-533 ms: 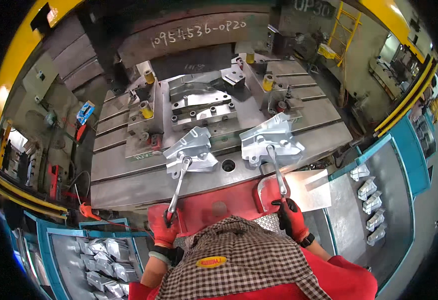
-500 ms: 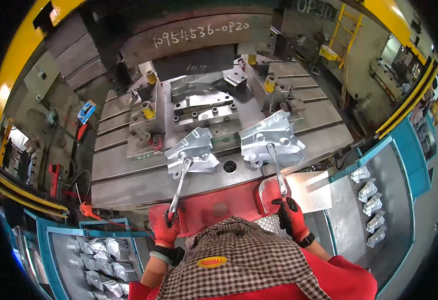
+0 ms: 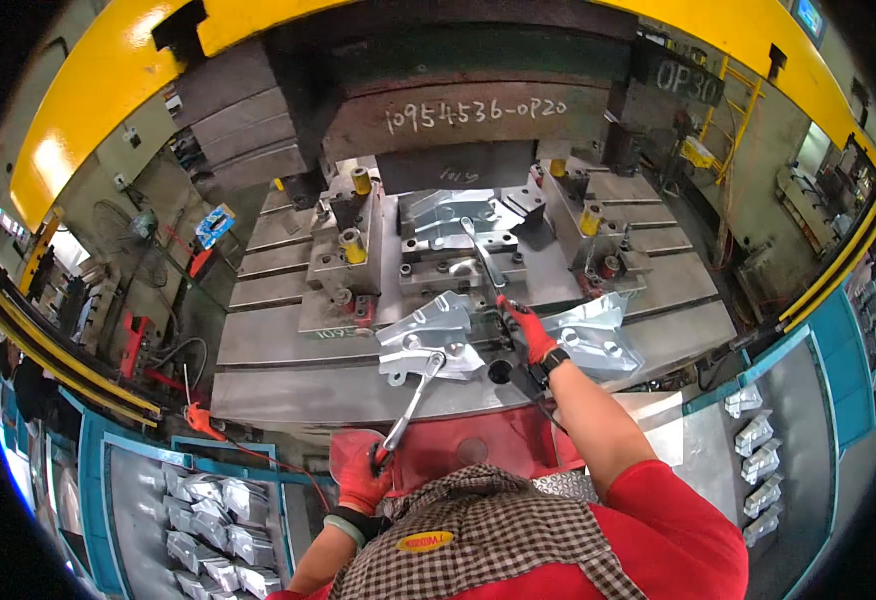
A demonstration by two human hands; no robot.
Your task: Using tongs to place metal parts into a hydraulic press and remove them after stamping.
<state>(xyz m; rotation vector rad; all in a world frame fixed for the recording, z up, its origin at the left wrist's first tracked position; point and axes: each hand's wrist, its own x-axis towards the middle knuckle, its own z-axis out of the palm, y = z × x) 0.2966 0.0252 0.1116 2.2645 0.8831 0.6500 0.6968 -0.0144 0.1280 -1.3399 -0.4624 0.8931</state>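
Note:
My left hand point(image 3: 363, 482), in a red glove, is closed round the dark grip of a long silver pick-up tool point(image 3: 410, 412). That tool's round head rests on a bent silver sheet-metal part point(image 3: 426, 325) at the front of the press bed. My right hand point(image 3: 526, 332), also gloved, reaches forward over the bed, closed on a second pick-up tool point(image 3: 485, 258). Its round head is at the shiny metal in the lower die point(image 3: 458, 275); whether it touches cannot be made out. Another bent sheet-metal part point(image 3: 598, 340) lies right of my right wrist, partly behind it.
The upper die block point(image 3: 473, 120) hangs above the lower die. Yellow-topped posts point(image 3: 354, 247) flank the die. Blue-framed bins point(image 3: 138, 500) hold several parts at lower left, with several more in a row on the right-hand tray point(image 3: 728, 480). A red ledge point(image 3: 458, 440) fronts the bed.
My right hand has gone forward and left, taking its tool off the right part to the lower die. My left tool stays on its part. The whole view has shifted.

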